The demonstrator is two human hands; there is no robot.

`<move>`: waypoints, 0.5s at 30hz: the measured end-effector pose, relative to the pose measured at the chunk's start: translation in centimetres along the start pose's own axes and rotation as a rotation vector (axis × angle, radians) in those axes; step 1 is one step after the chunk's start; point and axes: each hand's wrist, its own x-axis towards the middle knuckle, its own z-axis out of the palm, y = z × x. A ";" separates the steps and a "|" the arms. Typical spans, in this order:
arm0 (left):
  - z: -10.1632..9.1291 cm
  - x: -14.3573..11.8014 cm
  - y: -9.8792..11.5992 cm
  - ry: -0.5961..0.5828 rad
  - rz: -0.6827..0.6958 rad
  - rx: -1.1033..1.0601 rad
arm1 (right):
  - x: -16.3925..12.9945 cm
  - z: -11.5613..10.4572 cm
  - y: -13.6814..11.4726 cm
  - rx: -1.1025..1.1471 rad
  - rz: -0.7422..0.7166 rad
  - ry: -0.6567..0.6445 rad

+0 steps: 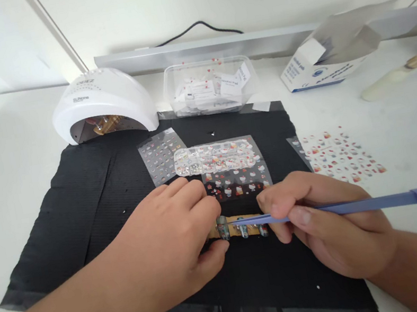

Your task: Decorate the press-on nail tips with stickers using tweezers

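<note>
The left hand covers the left end of the wooden strip of nail tips, and the right hand hides its right end. The sticker sheets' designs are too small to read. The blue tool's tip blurs against the nail tips.

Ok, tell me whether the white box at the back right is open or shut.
Open: the box lies on its side, its end flap swung out.

1. Wooden stick lies flat across the black mat, with a row of small decorated nail tips stuck on top, its left end under the fingers.
2. Long blue pen-like tool sits near-level, tip over the nail tips, back end pointing right.
</note>
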 end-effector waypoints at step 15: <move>0.1 0.0 0.0 -0.009 -0.021 -0.016 | 0.1 0.1 -0.2 -0.005 0.013 0.005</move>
